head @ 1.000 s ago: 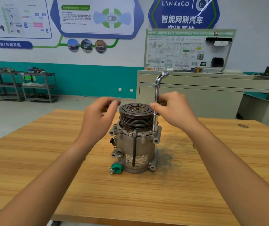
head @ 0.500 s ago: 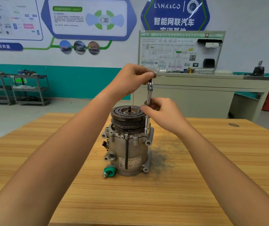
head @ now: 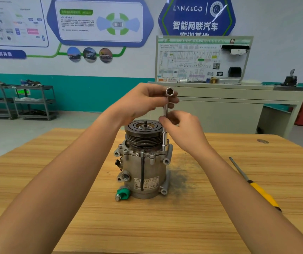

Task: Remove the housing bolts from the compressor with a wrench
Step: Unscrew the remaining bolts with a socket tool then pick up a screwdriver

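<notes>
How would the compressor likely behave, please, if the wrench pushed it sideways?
Probably heavy for its size: the compressor looks like cast metal with a thick pulley on top. Standing upright on its end, it may tip rather than slide. The left hand and right hand both hold the wrench, so nothing seems to steady it.

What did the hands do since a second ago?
The left hand rose from beside the pulley and took hold of the wrench by its bent top, swinging that round towards the camera. The right hand still pinches it lower down, and the compressor stays upright on the table.
</notes>
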